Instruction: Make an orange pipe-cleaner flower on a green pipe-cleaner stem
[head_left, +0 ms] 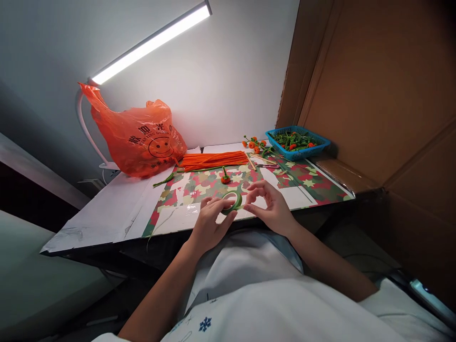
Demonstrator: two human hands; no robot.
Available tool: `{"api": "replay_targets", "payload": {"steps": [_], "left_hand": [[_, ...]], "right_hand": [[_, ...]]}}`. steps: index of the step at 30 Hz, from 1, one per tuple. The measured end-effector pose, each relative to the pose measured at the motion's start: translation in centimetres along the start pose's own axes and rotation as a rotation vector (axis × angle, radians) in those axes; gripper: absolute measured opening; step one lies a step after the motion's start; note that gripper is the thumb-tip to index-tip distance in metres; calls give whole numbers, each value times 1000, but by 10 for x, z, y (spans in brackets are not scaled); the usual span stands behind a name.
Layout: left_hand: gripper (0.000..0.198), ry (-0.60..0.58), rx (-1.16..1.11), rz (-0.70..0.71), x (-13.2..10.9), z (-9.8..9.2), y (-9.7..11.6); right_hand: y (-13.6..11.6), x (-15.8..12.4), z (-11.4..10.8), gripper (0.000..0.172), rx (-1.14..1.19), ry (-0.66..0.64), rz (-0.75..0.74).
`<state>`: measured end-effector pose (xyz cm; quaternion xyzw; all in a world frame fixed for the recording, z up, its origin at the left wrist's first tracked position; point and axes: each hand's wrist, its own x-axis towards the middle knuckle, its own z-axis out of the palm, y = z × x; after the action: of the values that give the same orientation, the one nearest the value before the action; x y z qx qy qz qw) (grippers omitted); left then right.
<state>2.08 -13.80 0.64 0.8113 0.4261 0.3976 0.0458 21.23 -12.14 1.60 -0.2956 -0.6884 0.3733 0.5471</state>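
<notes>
My left hand grips a roll of green tape near the table's front edge, fingers curled round its rim. My right hand is beside the roll on the right, thumb and fingers pinched close to it, perhaps on the tape's loose end, which I cannot make out. Just beyond the roll lies a small orange pipe-cleaner flower on the camouflage-patterned mat.
A bundle of orange pipe cleaners lies at the back. An orange plastic bag sits back left under a lamp bar. A blue basket of green and orange pieces stands back right, with finished flowers beside it. A cardboard wall rises on the right.
</notes>
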Motion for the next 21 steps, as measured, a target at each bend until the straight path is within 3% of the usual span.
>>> {"api": "replay_targets", "payload": {"steps": [5,12,15,19,21], "left_hand": [[31,-165,45,-133,8,-7,-19],[34,-181,121,-205,12,-5,-29],[29,-134,191,-172,13,-3,-28],[26,-112,318,-63,17,-7,-22],[26,-121,360,-26,20,-11,-18]], "right_hand": [[5,11,-14,31,10,26,95],[21,16,-25,34,27,16,236],[24,14,-31,29,-63,-140,286],[18,31,-38,35,-252,-524,368],[14,46,-35,38,-286,-538,334]]}}
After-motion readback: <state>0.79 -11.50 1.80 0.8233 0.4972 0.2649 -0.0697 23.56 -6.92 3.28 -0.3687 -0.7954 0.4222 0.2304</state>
